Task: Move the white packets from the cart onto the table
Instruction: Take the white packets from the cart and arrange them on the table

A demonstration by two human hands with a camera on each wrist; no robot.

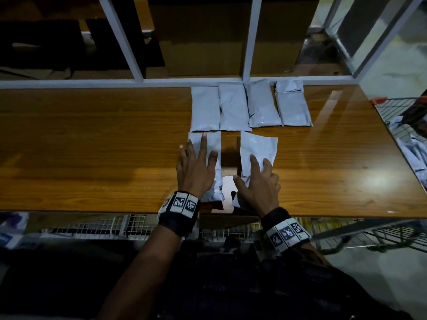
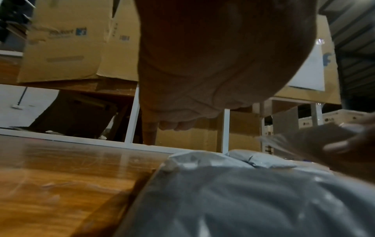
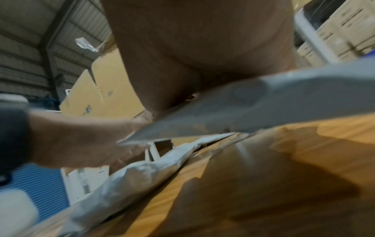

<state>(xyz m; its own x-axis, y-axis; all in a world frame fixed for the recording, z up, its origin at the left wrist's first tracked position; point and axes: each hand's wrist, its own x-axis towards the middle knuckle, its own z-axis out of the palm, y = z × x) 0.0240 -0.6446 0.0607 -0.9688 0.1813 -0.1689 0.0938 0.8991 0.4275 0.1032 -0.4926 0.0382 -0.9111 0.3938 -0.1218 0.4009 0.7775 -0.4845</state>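
Several white packets lie side by side in a row at the back of the wooden table. In front of that row are two more. My left hand presses flat with spread fingers on the left front packet, which fills the bottom of the left wrist view. My right hand holds the near end of the right front packet. In the right wrist view this packet hangs tilted just above the wood, casting a shadow. The wire cart stands off the table's right end with more packets inside.
A white metal frame rises along the table's far edge, with cardboard boxes behind it. Wire mesh shows below the near edge. Bare wood stretches to the left of the packets and between them and the right end.
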